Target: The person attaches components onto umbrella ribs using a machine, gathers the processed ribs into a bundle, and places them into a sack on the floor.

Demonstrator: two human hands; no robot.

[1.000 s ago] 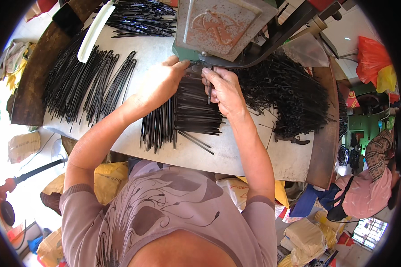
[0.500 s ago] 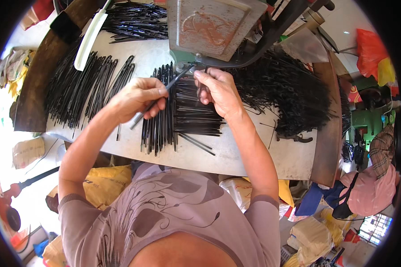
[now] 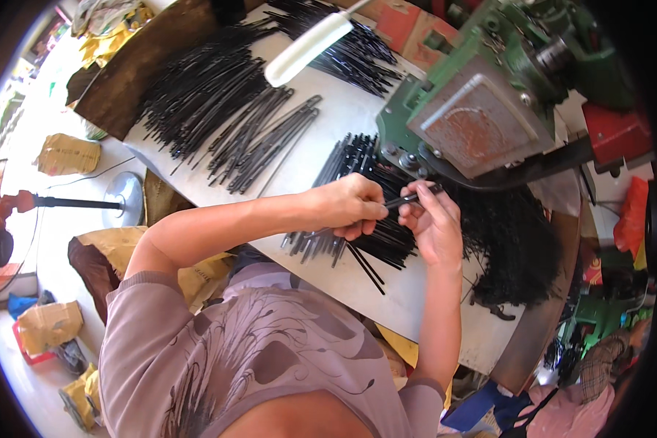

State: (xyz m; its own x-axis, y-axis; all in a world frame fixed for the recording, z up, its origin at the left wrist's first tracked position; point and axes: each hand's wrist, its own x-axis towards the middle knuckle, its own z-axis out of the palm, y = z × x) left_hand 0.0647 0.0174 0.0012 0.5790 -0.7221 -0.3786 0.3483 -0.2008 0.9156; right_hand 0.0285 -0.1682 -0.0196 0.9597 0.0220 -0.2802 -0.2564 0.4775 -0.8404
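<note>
My left hand is closed around a thin black rod, which slants up to the right in front of the machine. The fingers of my right hand pinch the rod close to its far end. Just beyond my hands stands a green machine with a worn metal cover. A stack of similar black rods lies on the pale tabletop beneath and behind my left hand, partly hidden by it. Beside my right hand is a large tangled heap of black linked parts.
Further bundles of black rods lie on the left side, and another pile is at the back. A white strip-shaped lamp hangs over the table. Dark raised boards edge the table. An orange fan stands to the left.
My view has turned, so the machine now appears further right. Both hands have come away from the machine's working point, with the rod held between them.
</note>
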